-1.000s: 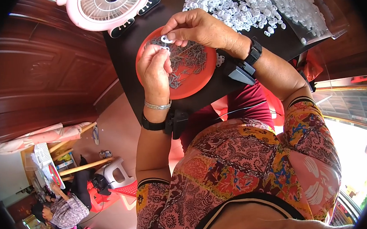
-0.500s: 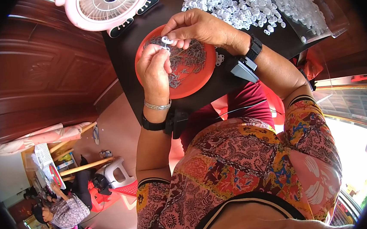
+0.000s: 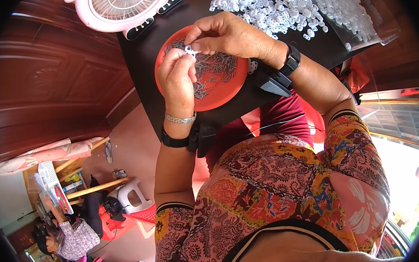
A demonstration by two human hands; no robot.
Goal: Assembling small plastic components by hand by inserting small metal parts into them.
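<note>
A white piece point(image 3: 191, 49) sits between left fingers point(image 3: 181, 65) and right fingers point(image 3: 207, 44) — both clamped on it.

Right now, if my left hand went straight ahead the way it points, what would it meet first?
Probably the small white piece held in the right hand, though depth is hard to judge.

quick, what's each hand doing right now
Left hand: closed, pinching the lower small white piece, mostly hidden.
Right hand: closed, pinching the upper small white piece.
</note>
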